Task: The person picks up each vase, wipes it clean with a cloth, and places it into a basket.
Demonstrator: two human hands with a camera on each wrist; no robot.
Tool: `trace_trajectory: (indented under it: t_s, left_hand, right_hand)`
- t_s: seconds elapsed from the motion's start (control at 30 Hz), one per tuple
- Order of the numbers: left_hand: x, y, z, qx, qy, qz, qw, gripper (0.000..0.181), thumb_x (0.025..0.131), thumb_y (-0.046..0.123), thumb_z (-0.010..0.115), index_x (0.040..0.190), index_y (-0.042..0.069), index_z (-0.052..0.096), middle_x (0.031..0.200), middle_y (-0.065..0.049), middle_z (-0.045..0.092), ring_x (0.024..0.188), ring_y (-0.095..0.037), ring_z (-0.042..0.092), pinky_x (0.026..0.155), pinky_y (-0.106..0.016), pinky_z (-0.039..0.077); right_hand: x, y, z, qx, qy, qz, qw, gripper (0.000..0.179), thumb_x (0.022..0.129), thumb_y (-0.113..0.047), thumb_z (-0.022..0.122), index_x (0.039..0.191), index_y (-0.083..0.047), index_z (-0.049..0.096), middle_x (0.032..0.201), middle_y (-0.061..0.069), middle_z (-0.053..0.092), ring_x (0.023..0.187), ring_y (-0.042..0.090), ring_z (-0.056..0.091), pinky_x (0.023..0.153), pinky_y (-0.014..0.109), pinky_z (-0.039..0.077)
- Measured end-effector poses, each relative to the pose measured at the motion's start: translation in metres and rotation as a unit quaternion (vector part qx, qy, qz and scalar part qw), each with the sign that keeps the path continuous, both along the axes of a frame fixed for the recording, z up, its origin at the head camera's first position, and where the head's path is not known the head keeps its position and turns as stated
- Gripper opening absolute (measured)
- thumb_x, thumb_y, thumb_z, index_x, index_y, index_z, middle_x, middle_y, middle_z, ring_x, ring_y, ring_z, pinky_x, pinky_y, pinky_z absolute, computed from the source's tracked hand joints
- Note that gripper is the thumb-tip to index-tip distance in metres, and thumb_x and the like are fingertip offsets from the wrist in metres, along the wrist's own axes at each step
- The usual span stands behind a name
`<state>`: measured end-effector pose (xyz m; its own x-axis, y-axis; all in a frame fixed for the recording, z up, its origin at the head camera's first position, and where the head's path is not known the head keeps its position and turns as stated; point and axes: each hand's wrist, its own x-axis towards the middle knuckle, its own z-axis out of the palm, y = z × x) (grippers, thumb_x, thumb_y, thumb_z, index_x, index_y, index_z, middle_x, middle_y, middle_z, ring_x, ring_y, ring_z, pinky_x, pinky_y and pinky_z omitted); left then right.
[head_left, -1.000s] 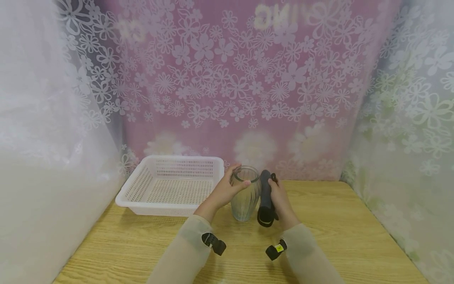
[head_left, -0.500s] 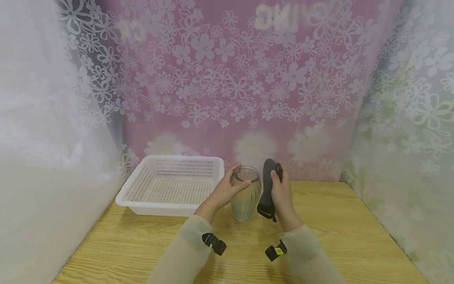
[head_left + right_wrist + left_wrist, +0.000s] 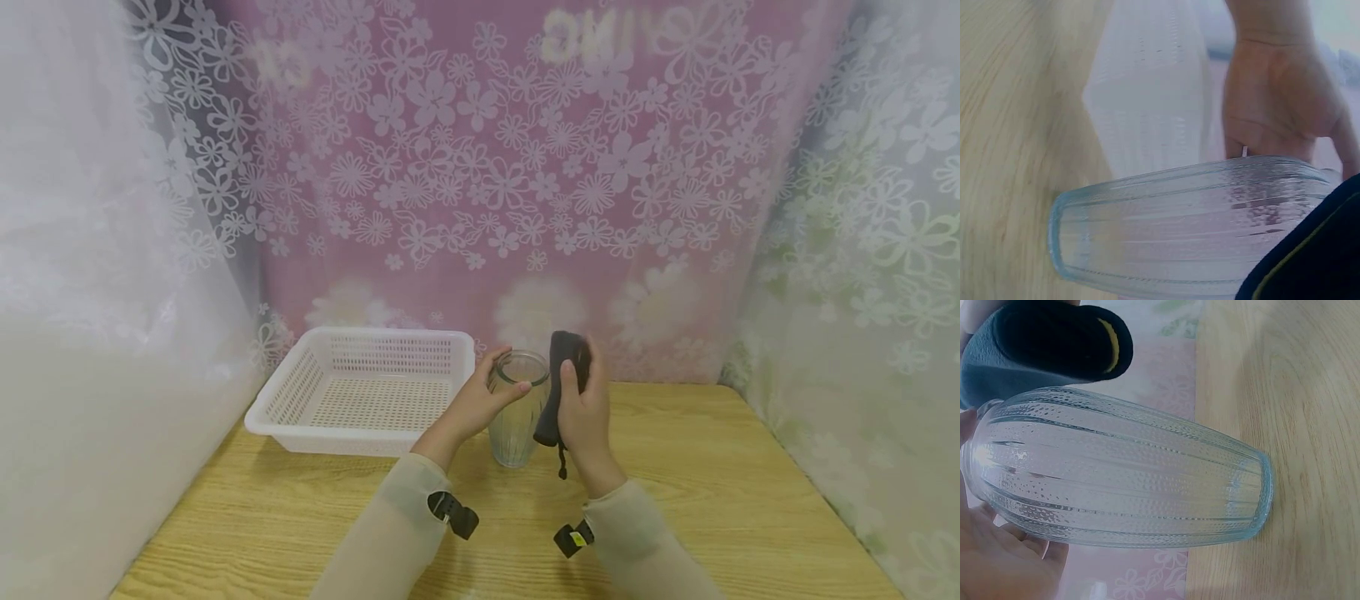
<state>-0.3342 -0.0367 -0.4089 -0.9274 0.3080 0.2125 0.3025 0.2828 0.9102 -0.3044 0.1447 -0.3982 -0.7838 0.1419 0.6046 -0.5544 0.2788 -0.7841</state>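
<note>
A clear ribbed glass vase [image 3: 513,437] stands upright on the table right of the basket. My left hand [image 3: 482,402] grips it just below the rim, thumb on the near side and fingers around the far left side. My right hand [image 3: 588,417] holds a dark fabric pouch [image 3: 553,400] close against the vase's right side, thumb lying along it. A thin dark cord [image 3: 562,461] dangles from the pouch's lower end. In the left wrist view the pouch [image 3: 1029,347] shows a hollow end with a yellow edge inside. The right fingertips are mostly hidden behind the pouch.
A white perforated plastic basket [image 3: 360,446] sits on the left of the wooden table [image 3: 712,483]. Flower-patterned curtains [image 3: 510,167] close in the back and both sides. Each wrist wears a black strap with a small camera [image 3: 465,522].
My right hand has lifted the pouch, turned it and brought it nearer the vase rim; the cord now hangs free below. My left hand and the vase have stayed in place.
</note>
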Motion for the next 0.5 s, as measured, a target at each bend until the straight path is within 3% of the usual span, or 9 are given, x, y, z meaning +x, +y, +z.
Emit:
trace_trajectory:
  t_s: [0.13, 0.23, 0.37, 0.5]
  left_hand:
    - [-0.001, 0.0, -0.001, 0.001, 0.001, 0.0, 1.0, 0.076, 0.092, 0.055, 0.067, 0.155, 0.04, 0.028, 0.164, -0.003, 0.025, 0.15, -0.033, 0.021, 0.112, -0.065, 0.027]
    - [-0.001, 0.001, -0.001, -0.004, 0.0, 0.003, 1.0, 0.077, 0.091, 0.057, 0.067, 0.156, 0.04, 0.028, 0.163, -0.003, 0.026, 0.15, -0.033, 0.022, 0.112, -0.065, 0.027]
    - [0.0, 0.001, 0.0, -0.006, -0.004, 0.003, 1.0, 0.08, 0.089, 0.06, 0.067, 0.156, 0.04, 0.027, 0.163, -0.004, 0.027, 0.15, -0.033, 0.022, 0.112, -0.065, 0.027]
    - [0.001, 0.001, 0.0, -0.004, -0.006, 0.003, 1.0, 0.082, 0.089, 0.06, 0.067, 0.157, 0.039, 0.027, 0.163, -0.004, 0.027, 0.149, -0.034, 0.023, 0.112, -0.065, 0.028]
  right_hand:
    - [-0.003, -0.004, -0.006, 0.025, 0.065, -0.007, 0.9975, 0.057, 0.107, -0.017, 0.046, 0.159, -0.021, 0.024, 0.15, 0.016, 0.037, 0.12, 0.035, 0.049, 0.087, 0.056, 0.047]
    - [-0.007, -0.007, -0.012, 0.053, 0.11, -0.03, 0.992, 0.058, 0.105, -0.012, 0.048, 0.159, -0.019, 0.027, 0.151, 0.018, 0.037, 0.118, 0.036, 0.049, 0.083, 0.056, 0.048]
    - [-0.011, -0.01, -0.019, 0.076, 0.14, -0.058, 0.9856, 0.058, 0.104, -0.011, 0.049, 0.157, -0.012, 0.028, 0.159, 0.015, 0.028, 0.137, 0.039, 0.036, 0.098, 0.066, 0.039]
    - [-0.013, -0.012, -0.024, 0.088, 0.135, -0.071, 0.9844, 0.057, 0.104, -0.015, 0.049, 0.157, -0.009, 0.029, 0.162, 0.013, 0.025, 0.146, 0.039, 0.026, 0.107, 0.07, 0.028]
